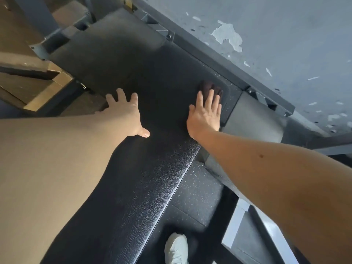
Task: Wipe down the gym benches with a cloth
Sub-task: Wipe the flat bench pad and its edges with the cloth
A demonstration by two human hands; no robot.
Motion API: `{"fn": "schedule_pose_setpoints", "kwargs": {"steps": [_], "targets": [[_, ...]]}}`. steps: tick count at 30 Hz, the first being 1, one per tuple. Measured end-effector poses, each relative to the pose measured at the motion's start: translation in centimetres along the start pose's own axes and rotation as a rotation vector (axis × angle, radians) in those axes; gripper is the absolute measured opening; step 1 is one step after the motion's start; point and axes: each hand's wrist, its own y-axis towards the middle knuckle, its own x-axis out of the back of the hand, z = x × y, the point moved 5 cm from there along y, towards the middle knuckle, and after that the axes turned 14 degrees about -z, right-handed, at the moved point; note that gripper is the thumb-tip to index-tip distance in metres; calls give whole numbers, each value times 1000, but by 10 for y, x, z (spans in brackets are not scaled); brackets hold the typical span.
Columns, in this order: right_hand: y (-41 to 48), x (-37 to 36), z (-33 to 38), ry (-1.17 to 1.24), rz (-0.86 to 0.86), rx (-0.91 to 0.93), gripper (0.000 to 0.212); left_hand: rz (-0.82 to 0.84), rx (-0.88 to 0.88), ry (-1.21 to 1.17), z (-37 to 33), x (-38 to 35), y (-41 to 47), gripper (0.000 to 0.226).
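Observation:
A long black padded gym bench (pixel 144 168) runs from the bottom of the view up to a second pad at the top. My right hand (pixel 205 113) lies flat with straight fingers near the bench's right edge, pressing a dark brown cloth (pixel 206 86) that shows past my fingertips. My left hand (pixel 124 113) rests flat on the bench's left edge, fingers spread, holding nothing.
A dark speckled rubber floor (pixel 198 197) lies right of the bench, with my white shoe (pixel 176 248) on it. Grey metal frame bars (pixel 253 115) run along a blue wall with peeling paint (pixel 285 44). Wooden boards (pixel 36 82) sit at the left.

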Motion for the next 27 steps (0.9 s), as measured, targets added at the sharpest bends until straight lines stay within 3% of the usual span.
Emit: {"fn": "schedule_pose_setpoints", "kwargs": {"steps": [5,10,12,15,21,24,27], "targets": [[14,-2,22,-29,54,-175,62,8,-11,-6,0,0,0,137],[27,-7,96,39,106,235,62,10,-5,51,-5,5,3,139],[24,-8,101,31,101,304,61,16,-6,67,-7,5,3,139],[23,-6,71,12,47,268,60,11,-15,75,-7,3,6,138],[31,3,3,-27,51,-22,62,17,-36,21,-5,2,7,139],[50,-1,34,-16,59,-84,64,11,-41,22,-4,1,9,139],[59,-8,94,38,68,77,62,4,-50,36,-5,3,10,139]]}}
